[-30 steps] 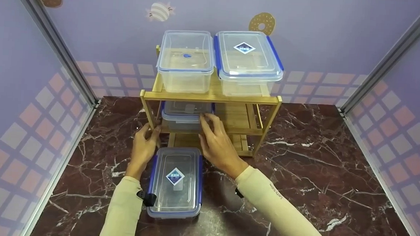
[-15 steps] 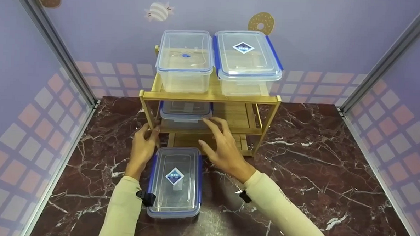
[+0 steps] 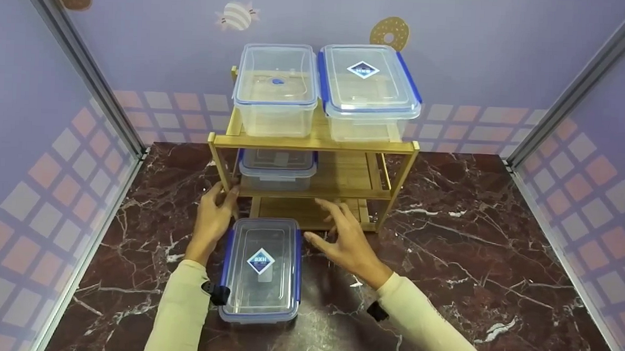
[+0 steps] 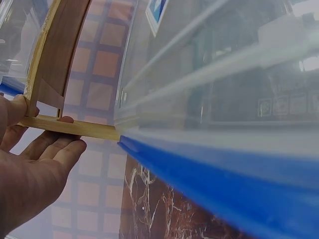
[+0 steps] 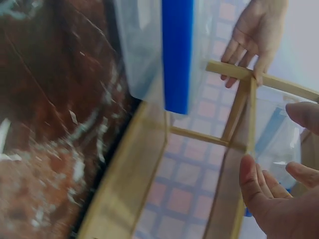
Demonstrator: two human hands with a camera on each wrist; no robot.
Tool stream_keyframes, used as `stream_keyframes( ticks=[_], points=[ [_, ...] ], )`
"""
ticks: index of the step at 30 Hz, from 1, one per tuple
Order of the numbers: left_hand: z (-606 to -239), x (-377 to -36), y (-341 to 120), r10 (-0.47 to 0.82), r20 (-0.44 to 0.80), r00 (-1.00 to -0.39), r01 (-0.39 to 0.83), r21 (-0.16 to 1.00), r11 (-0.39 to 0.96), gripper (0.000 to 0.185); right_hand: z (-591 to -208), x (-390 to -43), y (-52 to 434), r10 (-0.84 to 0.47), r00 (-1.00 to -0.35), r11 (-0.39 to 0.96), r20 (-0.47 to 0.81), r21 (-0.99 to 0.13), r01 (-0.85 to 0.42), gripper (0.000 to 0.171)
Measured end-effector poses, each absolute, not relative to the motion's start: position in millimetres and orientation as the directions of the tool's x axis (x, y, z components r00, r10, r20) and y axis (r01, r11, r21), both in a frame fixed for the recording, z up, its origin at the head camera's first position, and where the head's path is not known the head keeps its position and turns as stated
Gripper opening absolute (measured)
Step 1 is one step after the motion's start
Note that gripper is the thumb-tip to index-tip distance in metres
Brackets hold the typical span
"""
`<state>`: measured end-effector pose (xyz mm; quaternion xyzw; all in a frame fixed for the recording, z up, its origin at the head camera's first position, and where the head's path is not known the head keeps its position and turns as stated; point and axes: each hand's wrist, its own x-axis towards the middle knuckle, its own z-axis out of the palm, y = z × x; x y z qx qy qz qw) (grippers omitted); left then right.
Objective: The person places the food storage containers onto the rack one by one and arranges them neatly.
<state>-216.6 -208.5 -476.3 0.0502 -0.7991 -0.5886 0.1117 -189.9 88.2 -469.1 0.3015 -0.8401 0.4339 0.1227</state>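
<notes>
My left hand grips the left front post of a wooden shelf rack; in the left wrist view its thumb and fingers lie on either side of the yellowish frame. A clear lidded food container with blue edging sits at the left of the middle shelf. My right hand hovers in front of the lower shelf, fingers spread and slightly bent, touching nothing. Between both forearms a flatter food container with blue side clips and a diamond label lies on the marble-patterned tabletop.
On the top shelf stand two deep clear containers, a left one and a right one with blue clips. The bottom shelf is partly visible. Patterned purple walls enclose the back and sides.
My right hand has left the middle-shelf container and drawn back down and to the right. That container has shifted very slightly left. My left hand stays on the post.
</notes>
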Motion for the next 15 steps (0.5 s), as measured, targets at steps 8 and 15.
stream_keyframes(
  ticks=[8,15],
  points=[
    [-472,-214,-209,-0.197,0.137,-0.971,0.070,0.948,0.310,0.029,-499,-178,83,-0.455,-0.837,0.383,0.305,-0.782,-0.493,0.072],
    [-474,-214,-207,-0.224,0.134,-0.965,0.053,0.941,0.334,0.027,-523,-170,73,-0.507,-0.838,0.337,0.200,-0.849,-0.406,0.076]
  ],
)
